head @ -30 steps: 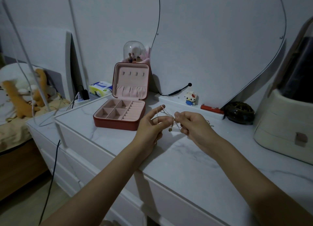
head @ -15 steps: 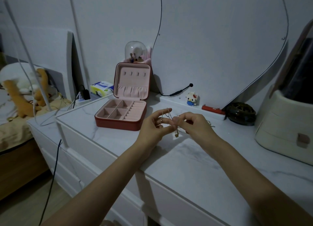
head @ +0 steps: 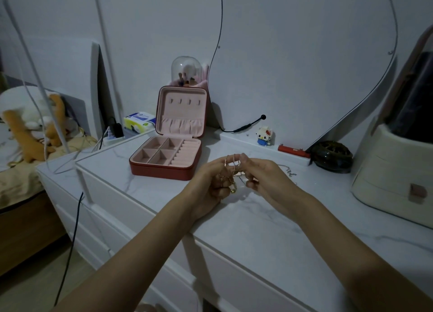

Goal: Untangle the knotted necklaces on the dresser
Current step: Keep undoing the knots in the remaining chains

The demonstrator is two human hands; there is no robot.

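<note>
Fingers [head: 228, 169] of both hands pinch the tangled necklaces [head: 230, 174] just above the white marbled bench [head: 257, 229], left hand [head: 210, 185] touching right hand [head: 269, 179]. An open red jewellery box [head: 164, 159] sits near behind-left; a cream drawer unit [head: 396, 171] stands right. Bare bench stretches toward the near edge.

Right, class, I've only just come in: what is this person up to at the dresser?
A person is working on tangled necklaces, held above the white dresser. The left hand and right hand both pinch the thin chains, with loops over the fingertips. The knot looks not yet undone. An open jewellery box sits behind, its compartments empty.
</note>
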